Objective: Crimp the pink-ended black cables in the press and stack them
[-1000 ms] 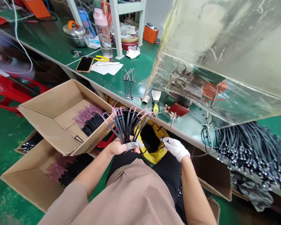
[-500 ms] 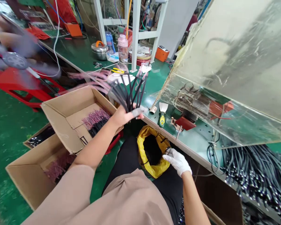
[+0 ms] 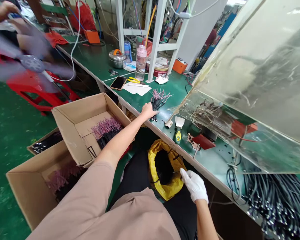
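The bare left hand [image 3: 148, 110], fingers spread, touched the near end of a loose bundle of black-sleeved wires with pink leads [image 3: 158, 101], which lay at its 2 o'clock on the green bench [image 3: 130, 103], long axis toward 1 o'clock. The white-gloved right hand [image 3: 193, 185] was farther away; its grip could not be told.

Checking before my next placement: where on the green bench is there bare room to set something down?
Bare green bench lies behind the wire bundle, between the white rag and the acrylic shield. Another patch lies left of the phone, below the steel pot. It is crowded under the shield, around the scraper and red block.
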Available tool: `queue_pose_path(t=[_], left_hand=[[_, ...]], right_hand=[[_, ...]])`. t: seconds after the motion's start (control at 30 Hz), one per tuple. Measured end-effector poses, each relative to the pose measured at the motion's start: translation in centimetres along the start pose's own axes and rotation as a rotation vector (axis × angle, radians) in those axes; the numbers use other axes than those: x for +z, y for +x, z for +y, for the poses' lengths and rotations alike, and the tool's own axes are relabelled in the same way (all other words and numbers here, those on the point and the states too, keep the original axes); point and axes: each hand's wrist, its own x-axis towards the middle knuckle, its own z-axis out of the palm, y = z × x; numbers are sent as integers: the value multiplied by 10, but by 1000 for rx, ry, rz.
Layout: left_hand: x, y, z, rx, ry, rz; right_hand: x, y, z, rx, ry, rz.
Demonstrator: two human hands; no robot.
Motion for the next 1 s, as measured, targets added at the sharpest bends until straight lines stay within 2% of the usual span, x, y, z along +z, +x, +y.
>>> queue_pose_path(t=[0.13,0.23,0.4,0.5,0.57,0.63,0.73,0.83,0.9,1.0], left_hand=[[-7,-19,-1,75,114,23],[-9,-41,-5,217,25,41],[13,-91,-18,419,-239,-56],[27,-104,-20,471,-235,-66],[30,-95,-16,481,-167,-6],[27,-74,-9,453,-90,89],[20,-31,2,279,42,187],[17,6,7,118,143,136],[16,22,5,88,131,88],[11,33,-5,63,38,86]], right_hand=[[-2,3,1,2,-18,-27],[2,6,-3,-52,-91,9],[12,14,-8,-86,-103,2],[14,18,-10,-60,-51,-42],[13,19,-11,-53,-68,-74],[12,18,-13,-92,-100,-42],[14,16,-14,-160,-106,37],[17,13,-12,-133,-66,12],[18,10,-8,-78,-44,6],[16,5,-1,12,-28,12]])
